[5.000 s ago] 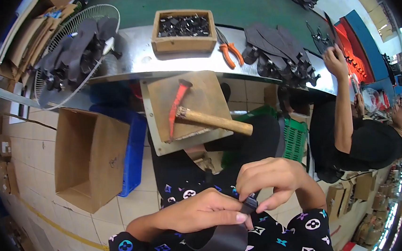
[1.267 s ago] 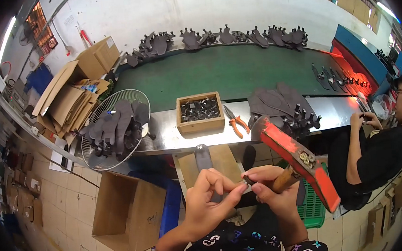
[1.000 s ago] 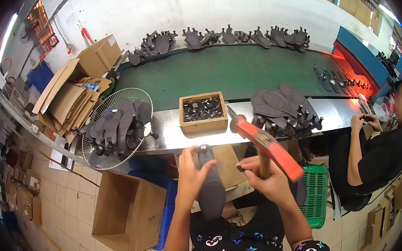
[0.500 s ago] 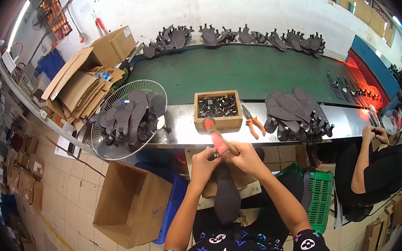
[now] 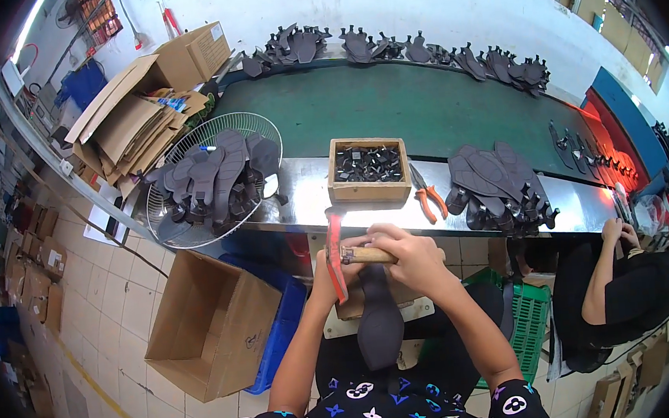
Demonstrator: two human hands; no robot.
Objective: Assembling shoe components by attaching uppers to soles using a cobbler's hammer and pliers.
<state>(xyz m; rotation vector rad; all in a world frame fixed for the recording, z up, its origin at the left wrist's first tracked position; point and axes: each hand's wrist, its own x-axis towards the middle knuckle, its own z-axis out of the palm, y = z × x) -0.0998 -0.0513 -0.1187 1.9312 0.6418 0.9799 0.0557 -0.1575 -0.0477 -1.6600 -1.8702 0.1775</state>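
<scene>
My right hand (image 5: 413,259) is wrapped round the wooden handle of a hammer (image 5: 337,257). The handle lies sideways, and its red head stands in front of my left hand (image 5: 323,282). That hand is by the upper end of a dark grey shoe sole (image 5: 381,327); its fingers are hidden behind the hammer head. Below my hands the sole lies lengthwise, over a wooden block (image 5: 350,308) on a pale board. Just beyond the hammer, a wooden box (image 5: 371,193) full of small black pieces sits on the metal bench edge.
Orange-handled pliers (image 5: 431,204) lie right of the box, beside piled dark soles (image 5: 497,176). A wire basket (image 5: 210,124) of soles stands left. Behind runs a green conveyor belt (image 5: 389,98). An open carton (image 5: 214,328) and a green crate (image 5: 529,331) flank me. Another person (image 5: 640,295) sits at right.
The hammer has turned from pointing away over the box to lying sideways, its head now closer and to the left. My right hand has shifted slightly right with the handle. The view has tilted slightly.
</scene>
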